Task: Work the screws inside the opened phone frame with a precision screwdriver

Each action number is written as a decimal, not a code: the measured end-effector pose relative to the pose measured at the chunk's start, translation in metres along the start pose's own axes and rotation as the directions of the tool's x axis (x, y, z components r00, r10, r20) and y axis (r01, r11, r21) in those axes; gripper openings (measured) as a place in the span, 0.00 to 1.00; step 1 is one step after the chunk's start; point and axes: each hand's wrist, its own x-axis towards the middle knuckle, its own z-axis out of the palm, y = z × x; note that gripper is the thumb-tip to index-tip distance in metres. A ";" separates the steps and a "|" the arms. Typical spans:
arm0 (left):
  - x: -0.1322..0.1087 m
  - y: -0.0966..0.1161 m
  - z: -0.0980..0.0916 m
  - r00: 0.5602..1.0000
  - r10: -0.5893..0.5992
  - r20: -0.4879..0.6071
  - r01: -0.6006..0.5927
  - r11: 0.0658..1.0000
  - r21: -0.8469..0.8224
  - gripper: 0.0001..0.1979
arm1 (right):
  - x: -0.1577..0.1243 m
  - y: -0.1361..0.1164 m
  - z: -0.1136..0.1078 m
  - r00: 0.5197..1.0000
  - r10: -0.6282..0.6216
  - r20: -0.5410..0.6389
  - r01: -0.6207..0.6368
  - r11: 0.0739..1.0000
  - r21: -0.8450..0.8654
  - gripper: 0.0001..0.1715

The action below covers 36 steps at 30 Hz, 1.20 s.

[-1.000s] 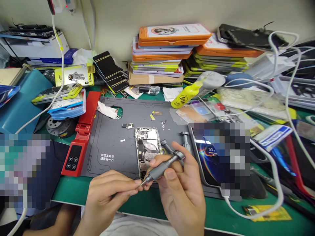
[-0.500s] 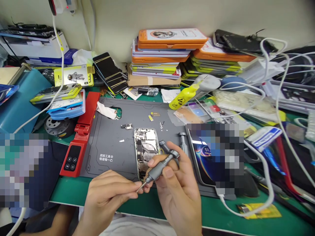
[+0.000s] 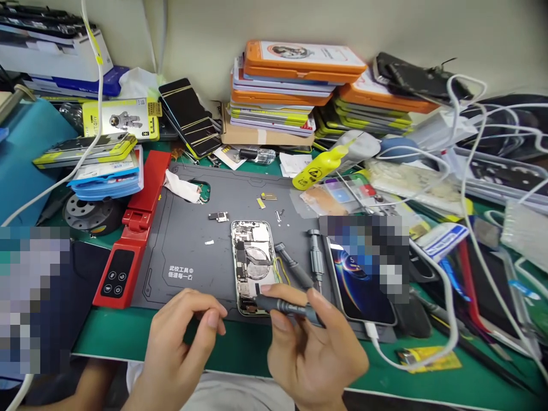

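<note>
An opened phone (image 3: 252, 262) lies on the grey work mat (image 3: 192, 245), its insides showing. My right hand (image 3: 312, 348) grips a grey screwdriver (image 3: 289, 307), laid almost level with its tip at the phone's lower end. My left hand (image 3: 182, 342) hovers just left of the phone's lower edge, fingers curled and a little apart, nothing visible in them. Two more screwdrivers (image 3: 315, 258) lie on the mat right of the phone. Small loose parts (image 3: 220, 216) sit above it.
A red device (image 3: 132, 240) borders the mat's left side. A lit phone on a white cable (image 3: 363, 285) lies to the right. A yellow bottle (image 3: 321, 166), stacked orange and yellow boxes (image 3: 295, 85), cables and packaging crowd the back and right.
My left fingers have come off the screwdriver's tip and moved left. The right hand has tipped the screwdriver down flat, its tip now at the phone's lower end. The view has shifted slightly.
</note>
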 end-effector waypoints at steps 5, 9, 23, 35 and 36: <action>0.004 0.002 -0.001 1.000 0.022 0.020 -0.022 1.000 0.006 0.09 | 0.002 0.001 0.000 1.000 0.008 0.025 -0.008 1.000 -0.010 0.41; 0.004 0.001 -0.001 0.999 0.025 0.034 -0.025 1.000 0.004 0.08 | -0.002 0.002 0.000 0.998 0.003 0.068 -0.005 0.999 0.035 0.44; 0.003 0.001 -0.001 0.998 0.041 0.050 -0.042 0.999 0.026 0.09 | 0.018 -0.003 -0.009 0.976 -0.166 0.144 0.185 0.973 -0.135 0.41; 0.006 0.005 -0.002 0.998 0.069 0.007 -0.070 0.988 0.139 0.08 | 0.022 -0.007 -0.005 0.975 -0.203 0.088 0.216 0.961 -0.171 0.44; 0.008 0.006 -0.005 0.996 0.094 0.001 -0.092 0.972 0.216 0.06 | 0.022 -0.006 -0.005 0.974 -0.207 0.092 0.220 0.962 -0.161 0.44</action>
